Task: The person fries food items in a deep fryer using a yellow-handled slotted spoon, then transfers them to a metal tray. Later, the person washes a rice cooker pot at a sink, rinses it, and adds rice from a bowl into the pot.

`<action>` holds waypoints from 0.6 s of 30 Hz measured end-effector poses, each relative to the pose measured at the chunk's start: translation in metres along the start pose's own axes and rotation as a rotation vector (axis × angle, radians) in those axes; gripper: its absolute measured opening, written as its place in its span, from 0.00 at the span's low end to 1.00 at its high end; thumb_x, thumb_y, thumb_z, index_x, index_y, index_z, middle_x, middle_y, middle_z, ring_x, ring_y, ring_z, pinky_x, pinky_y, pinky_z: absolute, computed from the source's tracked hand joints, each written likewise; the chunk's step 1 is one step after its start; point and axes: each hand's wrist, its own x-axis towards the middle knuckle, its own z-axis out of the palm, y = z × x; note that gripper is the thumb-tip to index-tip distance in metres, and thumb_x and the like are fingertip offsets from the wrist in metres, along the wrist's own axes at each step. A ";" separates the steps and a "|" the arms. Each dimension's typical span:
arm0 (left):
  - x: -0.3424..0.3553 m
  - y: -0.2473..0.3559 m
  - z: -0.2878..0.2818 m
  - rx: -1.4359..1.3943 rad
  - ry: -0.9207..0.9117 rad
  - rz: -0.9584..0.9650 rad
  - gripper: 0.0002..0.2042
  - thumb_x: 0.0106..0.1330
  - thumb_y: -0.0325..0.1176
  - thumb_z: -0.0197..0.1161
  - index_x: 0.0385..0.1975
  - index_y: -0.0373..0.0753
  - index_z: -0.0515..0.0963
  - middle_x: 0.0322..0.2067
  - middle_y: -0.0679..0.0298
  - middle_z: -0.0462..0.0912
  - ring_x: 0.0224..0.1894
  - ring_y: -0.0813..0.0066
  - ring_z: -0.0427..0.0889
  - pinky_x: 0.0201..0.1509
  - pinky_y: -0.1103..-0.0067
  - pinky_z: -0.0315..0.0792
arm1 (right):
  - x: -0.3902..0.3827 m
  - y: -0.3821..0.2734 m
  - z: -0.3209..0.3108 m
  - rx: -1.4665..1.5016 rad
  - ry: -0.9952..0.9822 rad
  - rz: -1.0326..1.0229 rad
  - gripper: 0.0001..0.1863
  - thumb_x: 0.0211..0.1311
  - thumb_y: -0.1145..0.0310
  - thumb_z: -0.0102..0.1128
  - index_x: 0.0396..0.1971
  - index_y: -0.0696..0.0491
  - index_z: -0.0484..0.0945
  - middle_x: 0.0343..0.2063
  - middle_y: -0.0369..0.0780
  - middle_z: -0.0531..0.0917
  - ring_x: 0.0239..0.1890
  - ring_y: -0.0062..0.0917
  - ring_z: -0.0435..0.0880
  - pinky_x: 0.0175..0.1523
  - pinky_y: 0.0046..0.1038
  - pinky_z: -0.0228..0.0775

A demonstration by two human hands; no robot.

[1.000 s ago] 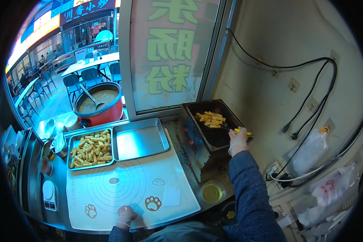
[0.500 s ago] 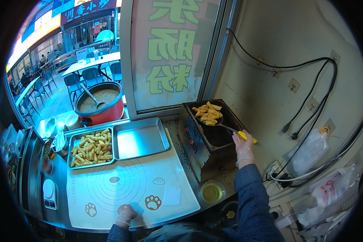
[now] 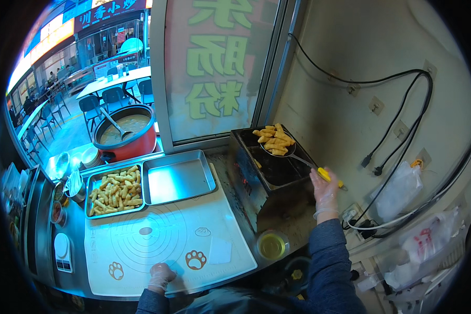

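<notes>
My right hand [image 3: 323,191] grips the yellow handle of a skimmer [image 3: 326,175]. Its head holds golden fried pieces [image 3: 275,138] above the rear of a blackened fryer [image 3: 261,204]; a loose piece shows inside below. My left hand [image 3: 160,273], in a clear glove like the right, rests closed at the front of a printed silicone mat [image 3: 104,243]; what it holds, if anything, is hidden. Behind it lie a tray of golden pieces [image 3: 114,192] and a bare steel tray [image 3: 178,175]. A container of yellow oil [image 3: 272,245] sits beside the fryer.
A red pot [image 3: 133,146] with a ladle stands at the window beside stacked dishes [image 3: 91,157]. A white scale [image 3: 63,251] sits left of the mat. Cables [image 3: 413,123] and plastic bags [image 3: 400,191] hang on the right wall. Outside are tables and seated people.
My right hand has moved right and toward me; the skimmer's head has lifted with the fried pieces up toward the fryer's back rim. My left hand stays on the mat.
</notes>
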 end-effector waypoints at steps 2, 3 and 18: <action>0.001 0.000 0.000 0.001 0.009 0.000 0.24 0.55 0.55 0.60 0.40 0.39 0.82 0.43 0.55 0.82 0.49 0.61 0.80 0.52 0.73 0.72 | 0.002 -0.014 0.001 -0.100 -0.046 -0.018 0.17 0.58 0.63 0.56 0.43 0.58 0.71 0.43 0.48 0.72 0.50 0.47 0.76 0.60 0.41 0.67; 0.000 0.001 0.000 -0.001 0.016 0.000 0.24 0.55 0.55 0.60 0.40 0.39 0.82 0.43 0.54 0.82 0.49 0.61 0.80 0.52 0.73 0.72 | 0.002 -0.020 0.002 -0.141 -0.019 -0.015 0.17 0.58 0.62 0.56 0.42 0.58 0.71 0.43 0.47 0.73 0.49 0.46 0.77 0.59 0.40 0.68; 0.005 0.004 0.002 0.015 0.020 -0.017 0.25 0.54 0.55 0.59 0.40 0.39 0.82 0.43 0.54 0.82 0.49 0.60 0.80 0.52 0.72 0.73 | 0.026 0.021 0.027 -0.474 0.107 0.176 0.18 0.56 0.61 0.55 0.44 0.54 0.72 0.43 0.48 0.76 0.44 0.45 0.80 0.51 0.39 0.73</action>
